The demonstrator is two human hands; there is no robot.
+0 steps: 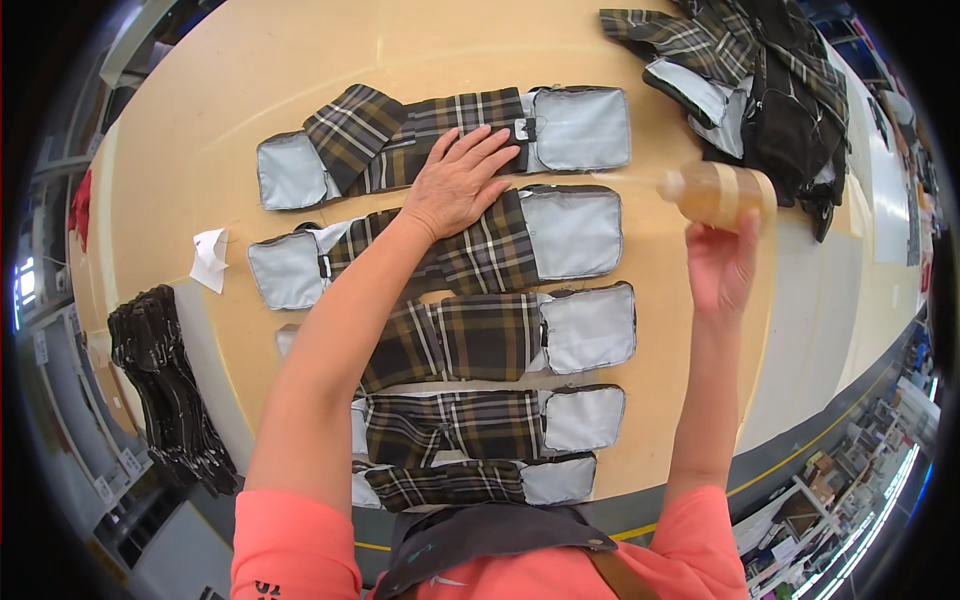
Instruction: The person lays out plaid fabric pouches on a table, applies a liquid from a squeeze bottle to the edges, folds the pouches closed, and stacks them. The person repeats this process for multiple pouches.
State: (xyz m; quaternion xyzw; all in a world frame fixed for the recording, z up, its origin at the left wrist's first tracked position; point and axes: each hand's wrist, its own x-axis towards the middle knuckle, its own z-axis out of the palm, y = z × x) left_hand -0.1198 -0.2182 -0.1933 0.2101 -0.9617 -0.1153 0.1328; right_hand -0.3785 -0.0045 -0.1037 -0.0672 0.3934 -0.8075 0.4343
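My left hand (pixel 460 185) lies flat with fingers outstretched on the farthest plaid fabric piece (pixel 465 112), its heel near the second plaid piece (pixel 490 250). Light grey panels with dark edging (pixel 582 128) form the ends of these pieces. Raised at the right, my right hand (pixel 722 262) grips a squeeze bottle (pixel 722 195) of amber liquid, banded with pale tape. Its thin nozzle points left, toward the farthest piece's right panel, apart from the cloth. Closer to me lie more plaid pieces in rows (pixel 490 335); my left forearm hides part of them.
A heap of plaid and black sewn pieces (pixel 790 120) sits at the far right of the tan table (pixel 660 400). At the left are a stack of black pieces (pixel 170 390), a white scrap (pixel 209 260) and a red cloth (pixel 80 210). Shelving stands beyond the table.
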